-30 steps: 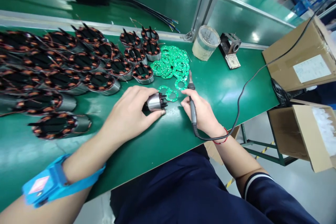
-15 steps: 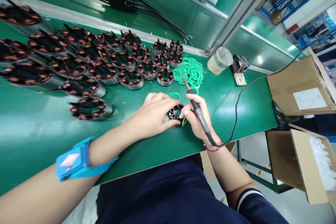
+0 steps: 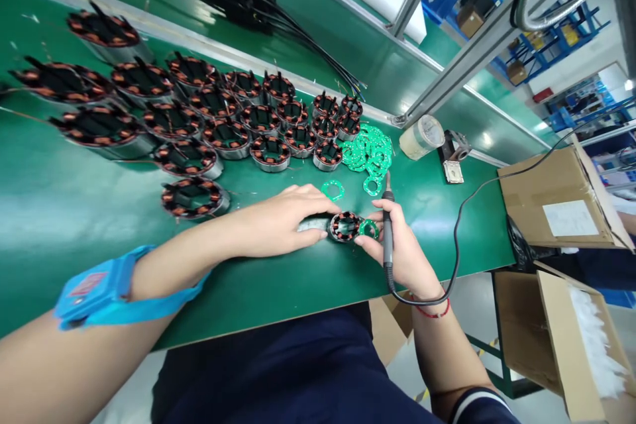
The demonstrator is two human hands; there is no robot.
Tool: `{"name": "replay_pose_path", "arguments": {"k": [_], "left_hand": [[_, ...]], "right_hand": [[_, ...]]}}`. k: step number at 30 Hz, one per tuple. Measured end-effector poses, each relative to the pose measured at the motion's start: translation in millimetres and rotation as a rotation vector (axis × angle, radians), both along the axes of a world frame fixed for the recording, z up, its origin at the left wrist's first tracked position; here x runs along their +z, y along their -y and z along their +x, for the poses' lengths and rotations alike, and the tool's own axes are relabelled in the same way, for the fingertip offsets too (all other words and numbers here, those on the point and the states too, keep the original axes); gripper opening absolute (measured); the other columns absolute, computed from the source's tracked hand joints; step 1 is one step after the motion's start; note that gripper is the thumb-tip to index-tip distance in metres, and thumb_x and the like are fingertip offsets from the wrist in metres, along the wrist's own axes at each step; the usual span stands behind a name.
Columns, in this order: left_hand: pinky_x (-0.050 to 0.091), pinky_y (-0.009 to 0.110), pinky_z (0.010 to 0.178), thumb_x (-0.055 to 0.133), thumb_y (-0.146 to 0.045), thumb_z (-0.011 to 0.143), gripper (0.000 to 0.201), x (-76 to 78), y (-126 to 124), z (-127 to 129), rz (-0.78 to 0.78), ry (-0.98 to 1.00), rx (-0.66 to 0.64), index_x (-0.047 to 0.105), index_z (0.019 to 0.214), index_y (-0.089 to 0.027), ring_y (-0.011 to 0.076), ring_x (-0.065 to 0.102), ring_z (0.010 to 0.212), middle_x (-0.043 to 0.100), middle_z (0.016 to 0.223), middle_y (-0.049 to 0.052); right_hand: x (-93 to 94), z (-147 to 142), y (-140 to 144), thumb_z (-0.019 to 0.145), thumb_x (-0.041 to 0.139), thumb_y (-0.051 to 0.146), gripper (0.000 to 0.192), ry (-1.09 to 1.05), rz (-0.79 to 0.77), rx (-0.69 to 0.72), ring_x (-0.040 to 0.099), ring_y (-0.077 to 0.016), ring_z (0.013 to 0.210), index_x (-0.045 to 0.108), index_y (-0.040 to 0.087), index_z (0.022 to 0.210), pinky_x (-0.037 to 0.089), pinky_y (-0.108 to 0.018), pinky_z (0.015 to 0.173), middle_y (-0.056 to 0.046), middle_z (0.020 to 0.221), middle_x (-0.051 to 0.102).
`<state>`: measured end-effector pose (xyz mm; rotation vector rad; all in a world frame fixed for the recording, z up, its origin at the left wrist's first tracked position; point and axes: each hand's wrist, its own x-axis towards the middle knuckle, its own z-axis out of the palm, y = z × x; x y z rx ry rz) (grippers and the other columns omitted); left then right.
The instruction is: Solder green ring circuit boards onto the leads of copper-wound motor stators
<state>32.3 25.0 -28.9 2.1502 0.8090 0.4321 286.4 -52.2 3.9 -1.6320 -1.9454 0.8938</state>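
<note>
Near the table's front edge, my left hand (image 3: 278, 222) has its thumb and fingers around the silver side of a motor stator (image 3: 344, 226) with copper windings. The stator's open ring faces right, toward my other hand. My right hand (image 3: 405, 248) carries a soldering iron (image 3: 388, 232) with its tip pointing up and away. Thumb and fingers of that same hand also hold a green ring-shaped circuit board (image 3: 368, 230) against or close beside the stator's right edge. Another green ring board (image 3: 332, 190) lies flat just beyond my left fingers.
Several wound stators (image 3: 226, 137) stand in rows at the left and back. A pile of green ring boards (image 3: 370, 148) lies beside them. Further right are a round tub (image 3: 421, 137), a soldering iron stand (image 3: 453, 156) and a cardboard box (image 3: 561, 202). The iron's cord (image 3: 457, 218) crosses the table's right side.
The stator has been tipped so its ring shows more fully. My right hand has brought a green ring board up to it, and the iron has swung more upright. The camera view has shifted.
</note>
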Motion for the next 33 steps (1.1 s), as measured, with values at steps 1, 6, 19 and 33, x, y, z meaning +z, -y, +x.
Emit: {"name": "replay_pose_path", "arguments": {"k": [1, 6, 19, 33], "left_hand": [[0.051, 0.045, 0.101, 0.053, -0.043, 0.092, 0.036, -0.7, 0, 2, -0.004, 0.019, -0.004, 0.073, 0.119, -0.03, 0.0294, 0.063, 0.112, 0.075, 0.115, 0.006], [0.049, 0.048, 0.103, 0.049, -0.037, 0.095, 0.037, -11.1, 7, 23, 0.064, 0.022, 0.082, 0.066, 0.124, -0.023, 0.0294, 0.063, 0.114, 0.073, 0.119, 0.01], [0.054, 0.046, 0.099, 0.046, -0.03, 0.094, 0.034, -12.0, 25, 38, 0.109, 0.168, 0.19, 0.057, 0.124, -0.019, 0.028, 0.064, 0.113, 0.067, 0.12, 0.012], [0.056, 0.048, 0.098, 0.043, -0.034, 0.101, 0.04, -11.0, 35, 49, 0.345, 0.066, 0.195, 0.069, 0.124, -0.016, 0.0311, 0.064, 0.113, 0.066, 0.123, 0.016]], "right_hand": [[0.5, -2, -3, 0.089, 0.075, 0.029, 0.059, 0.021, 0.061, -0.016, 0.071, -0.0218, 0.099, 0.044, 0.027, 0.139, 0.058, -0.042, 0.091, -0.007, 0.116, 0.07], [3.2, -26, -14, 0.095, 0.066, 0.023, 0.048, 0.293, 0.312, 0.041, 0.064, -0.0297, 0.102, 0.053, 0.022, 0.14, 0.055, -0.049, 0.092, -0.014, 0.116, 0.071], [-32.1, -36, 6, 0.098, 0.06, 0.031, 0.045, 0.186, 0.415, -0.154, 0.066, -0.0313, 0.116, 0.054, 0.022, 0.142, 0.055, -0.051, 0.102, -0.015, 0.128, 0.073], [-58.6, -28, 9, 0.092, 0.056, 0.015, 0.052, -0.128, 0.504, -0.285, 0.068, -0.0217, 0.102, 0.046, 0.027, 0.142, 0.059, -0.043, 0.097, -0.005, 0.107, 0.072]]}}
